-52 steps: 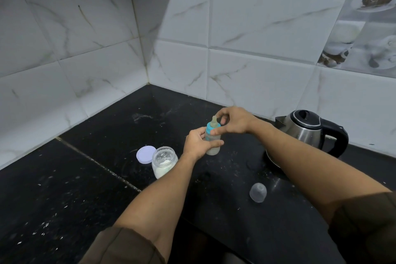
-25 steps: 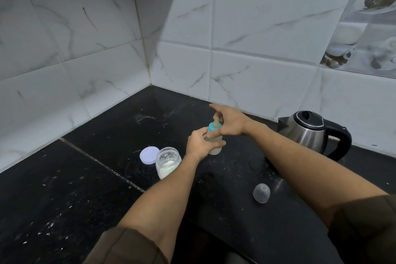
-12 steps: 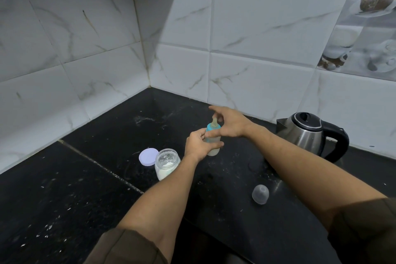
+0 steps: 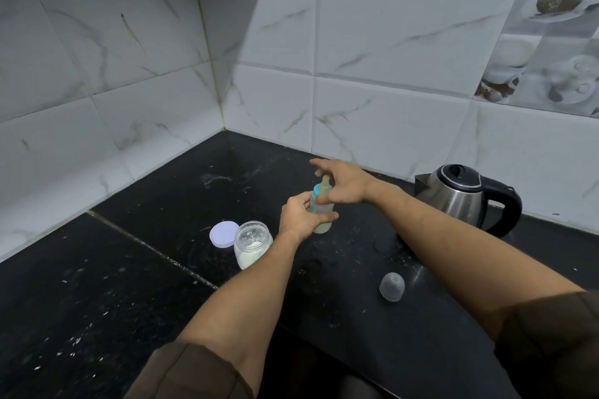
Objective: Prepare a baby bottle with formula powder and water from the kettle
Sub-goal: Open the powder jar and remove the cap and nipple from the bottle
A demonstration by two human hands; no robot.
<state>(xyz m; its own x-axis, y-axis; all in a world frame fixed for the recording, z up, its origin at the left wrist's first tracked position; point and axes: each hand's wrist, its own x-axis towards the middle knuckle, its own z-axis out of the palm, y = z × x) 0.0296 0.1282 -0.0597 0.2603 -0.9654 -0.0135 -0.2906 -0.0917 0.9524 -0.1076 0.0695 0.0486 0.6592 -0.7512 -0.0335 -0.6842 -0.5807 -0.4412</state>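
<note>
Right hand (image 4: pixel 343 186) has splayed its fingers (image 4: pixel 319 165) over the teat (image 4: pixel 325 181), grip unclear, while left hand (image 4: pixel 301 215) clamps the probably light, slippery baby bottle (image 4: pixel 322 227) mid-body, upright beside the formula jar (image 4: pixel 252 241) on the counter (image 4: pixel 129 269).

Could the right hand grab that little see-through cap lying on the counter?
Probably yes. The cap lies on the counter beside the right forearm, with nothing over it. The right hand is busy at the top of the baby bottle, so it would need to let go and pull back first.
</note>
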